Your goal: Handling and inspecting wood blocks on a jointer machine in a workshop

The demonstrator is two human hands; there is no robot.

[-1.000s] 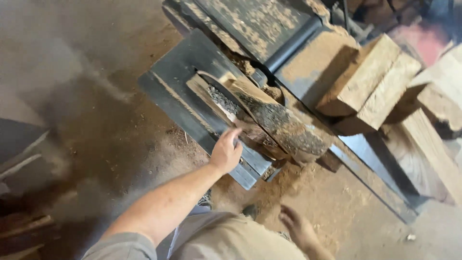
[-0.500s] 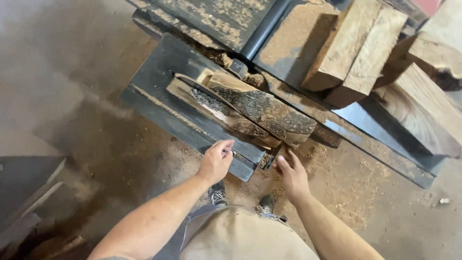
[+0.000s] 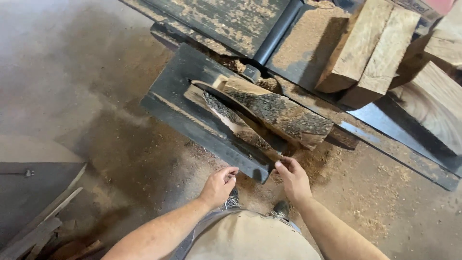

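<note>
A bark-covered log (image 3: 279, 113) lies split on a dark metal plate (image 3: 192, 120), with a narrower split piece (image 3: 236, 125) beside it along a curved blade. My left hand (image 3: 219, 185) hovers just below the plate's near corner, fingers curled loosely and holding nothing. My right hand (image 3: 292, 178) reaches toward the near end of the split wood, fingers apart, fingertips close to the plate's edge but apart from the wood.
Several pale wooden blocks (image 3: 370, 48) are stacked at the upper right on a dark metal beam (image 3: 399, 139). Sawdust covers the concrete floor (image 3: 72, 72). Dark boards and scraps (image 3: 33, 212) lie at the lower left. My shoes (image 3: 281, 209) stand below the plate.
My left hand has drawn back off the split wood and down from the plate. My right hand has come up from my side toward the wood's near end.
</note>
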